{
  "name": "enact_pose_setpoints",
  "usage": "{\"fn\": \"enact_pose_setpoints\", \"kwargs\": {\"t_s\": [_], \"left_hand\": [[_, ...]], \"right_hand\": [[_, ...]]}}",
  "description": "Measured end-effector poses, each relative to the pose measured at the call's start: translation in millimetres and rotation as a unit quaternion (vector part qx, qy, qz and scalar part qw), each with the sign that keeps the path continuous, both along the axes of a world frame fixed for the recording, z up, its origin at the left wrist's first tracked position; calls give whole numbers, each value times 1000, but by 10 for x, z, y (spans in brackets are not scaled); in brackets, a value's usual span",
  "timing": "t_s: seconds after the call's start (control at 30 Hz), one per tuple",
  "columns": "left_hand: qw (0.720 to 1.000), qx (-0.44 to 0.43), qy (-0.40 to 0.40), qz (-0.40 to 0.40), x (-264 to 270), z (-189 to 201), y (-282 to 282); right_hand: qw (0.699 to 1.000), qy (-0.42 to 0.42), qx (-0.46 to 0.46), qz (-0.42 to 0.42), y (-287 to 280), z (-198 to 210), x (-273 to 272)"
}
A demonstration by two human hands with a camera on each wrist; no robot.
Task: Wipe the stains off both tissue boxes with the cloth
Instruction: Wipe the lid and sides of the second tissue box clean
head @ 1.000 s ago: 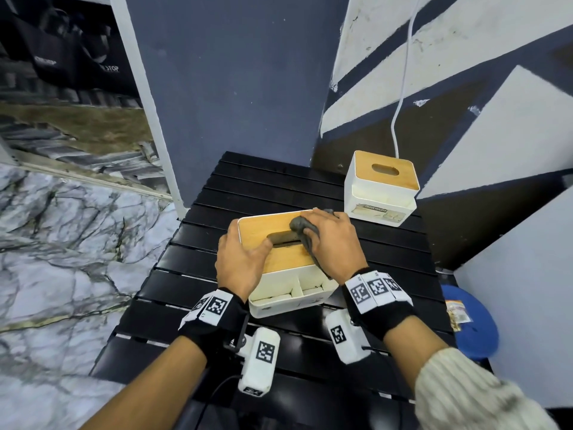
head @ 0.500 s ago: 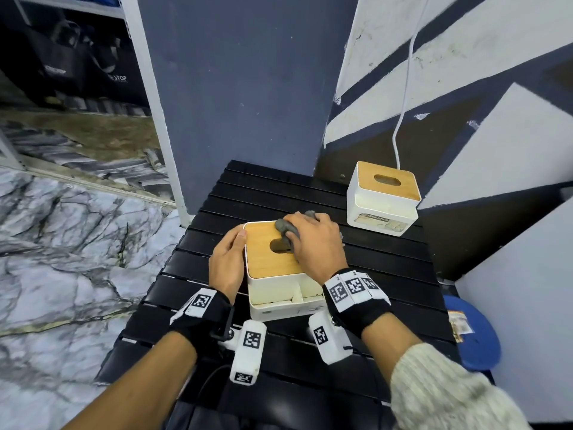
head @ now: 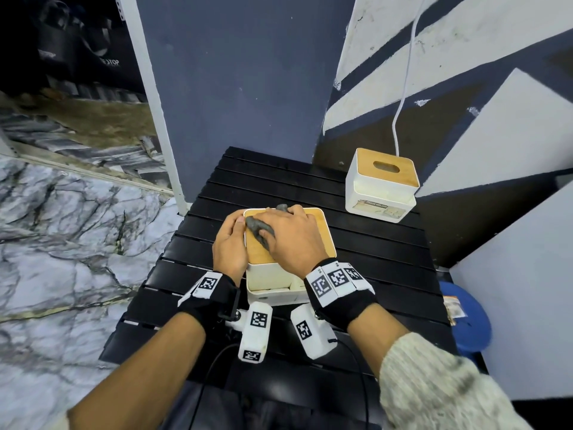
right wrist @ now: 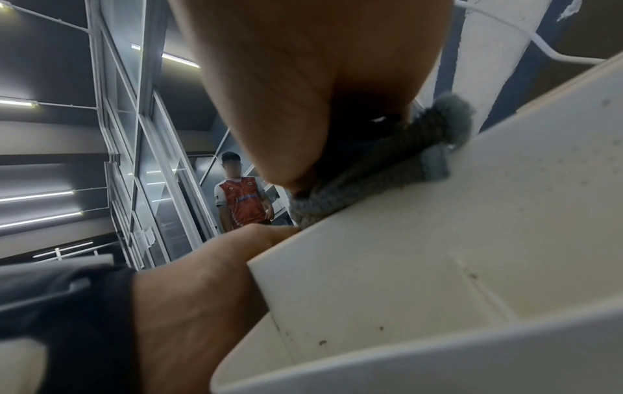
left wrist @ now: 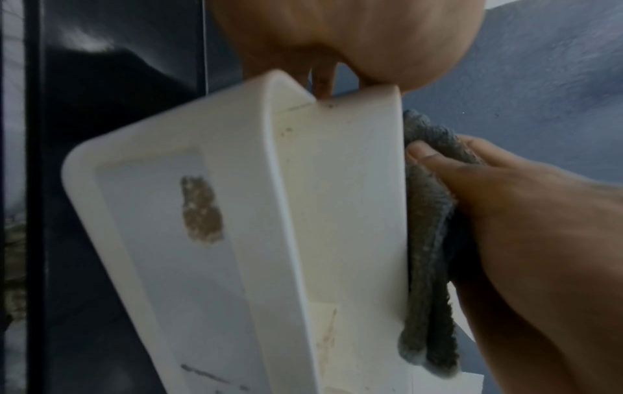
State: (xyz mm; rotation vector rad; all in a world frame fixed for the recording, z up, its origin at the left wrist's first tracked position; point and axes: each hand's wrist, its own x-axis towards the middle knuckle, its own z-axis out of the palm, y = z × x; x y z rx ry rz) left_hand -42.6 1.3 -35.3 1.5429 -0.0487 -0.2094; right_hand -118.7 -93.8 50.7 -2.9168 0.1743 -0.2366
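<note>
Two hands on the near white, bamboo-lidded tissue box (head: 316, 234) on the black slatted desk (head: 356, 243), left hand (head: 231, 243) gripping its side, right hand (head: 291, 240) pressing the crumpled grey cloth (head: 259, 228) onto its lid, fingers curled over it, second matching tissue box (head: 381, 184) well apart

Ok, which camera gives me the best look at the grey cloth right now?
The left wrist view: the cloth hangs folded along the near tissue box, pressed by the right hand. The head view shows only a bunched bit beside that hand's thumb. The right wrist view catches a blurred strip under the palm.
</note>
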Motion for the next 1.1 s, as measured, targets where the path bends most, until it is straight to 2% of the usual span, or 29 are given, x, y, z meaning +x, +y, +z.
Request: {"fn": "enact_pose_setpoints", "kwargs": {"t_s": [0.47, 0.57, 0.63, 0.7, 0.8, 0.9, 0.97, 1.1], "left_hand": [[997, 37, -50, -47, -8, 56, 92], [996, 53, -52, -56, -5, 63, 101], [994, 63, -55, -69, 2, 58, 104], [993, 74, -56, -76, 13, 38, 112], [992, 83, -56, -75, 6, 31, 123], [990, 92, -73, -72, -13, 32, 137], [989, 99, -82, -70, -7, 29, 136], [987, 115, -89, -71, 3, 26, 136]], "right_hand": [[998, 39, 17, 51, 86, 21, -500], [994, 76, 28, 75, -1, 81, -504], [989, 101, 54, 94, -102, 142, -504], [985, 81, 120, 94, -225, 218, -573], [980, 30, 193, 35, -451, 352, -835], [979, -9, 203, -29, -655, 368, -1158], [982, -8, 172, -78, -789, 172, -1317], [978, 53, 109, -170, -926, -447, -1490]]}}
